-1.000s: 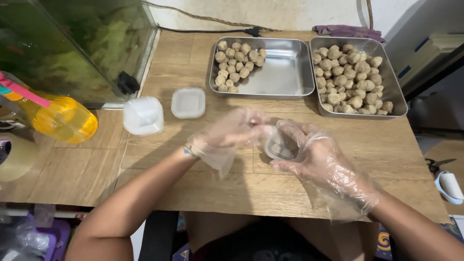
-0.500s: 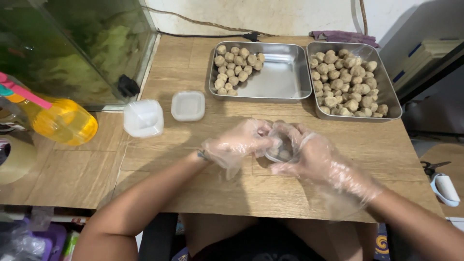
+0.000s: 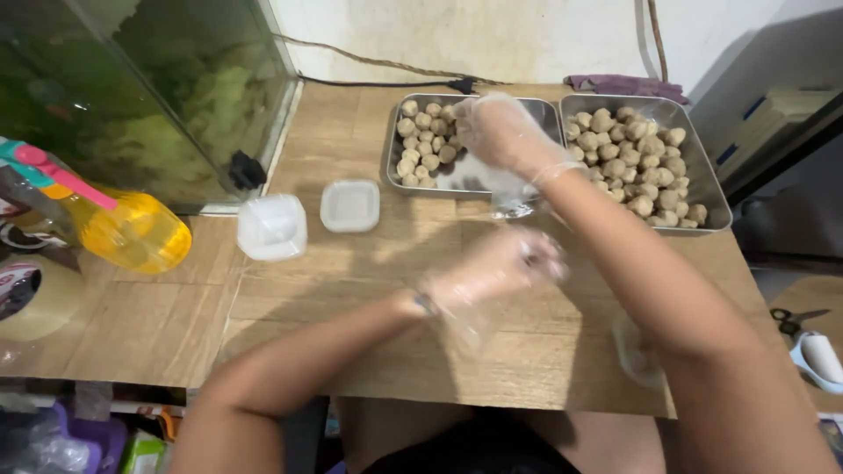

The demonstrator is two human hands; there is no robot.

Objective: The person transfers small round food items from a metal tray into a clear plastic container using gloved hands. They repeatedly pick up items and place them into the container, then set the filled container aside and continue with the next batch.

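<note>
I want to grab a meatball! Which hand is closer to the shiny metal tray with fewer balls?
The right hand, in a clear plastic glove, is over the left steel tray of round meatballs. The gloved left hand hangs over the wooden table, nearer the person.

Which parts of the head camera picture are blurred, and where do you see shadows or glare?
In the head view, the gloved left hand is smeared by motion blur; the gloved right hand over the left steel tray is softer too; both arms throw soft shadows on the wooden table; the glass tank shows faint reflections; no strong glare.
</note>
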